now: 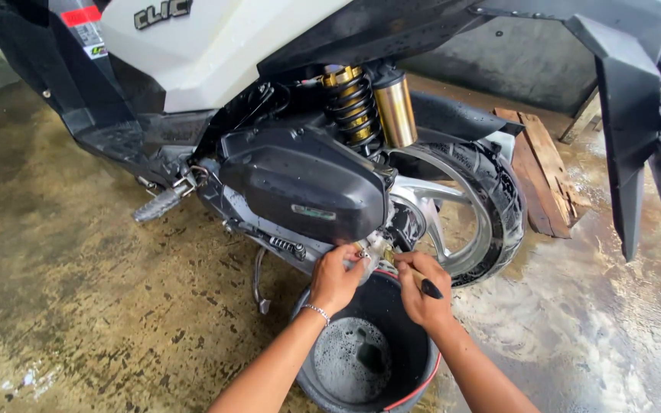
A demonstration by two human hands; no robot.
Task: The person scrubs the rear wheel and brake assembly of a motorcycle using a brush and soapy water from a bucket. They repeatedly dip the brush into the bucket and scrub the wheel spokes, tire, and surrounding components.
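Both hands are working low on the scooter's engine case (pixel 304 183): my left hand (pixel 336 277) is gripping a rag, my right hand (pixel 421 287) is holding a black-handled brush (pixel 415 277). I'm keeping the bucket (pixel 415 359) directly beneath them, judging short strokes best.

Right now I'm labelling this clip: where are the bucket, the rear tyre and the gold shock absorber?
bucket (pixel 415 359): head view, inner right wall.
rear tyre (pixel 505 200): head view, tread on its right side.
gold shock absorber (pixel 395 111): head view, middle of the gold canister.

Wet, apparently plastic black bucket (pixel 415 367)
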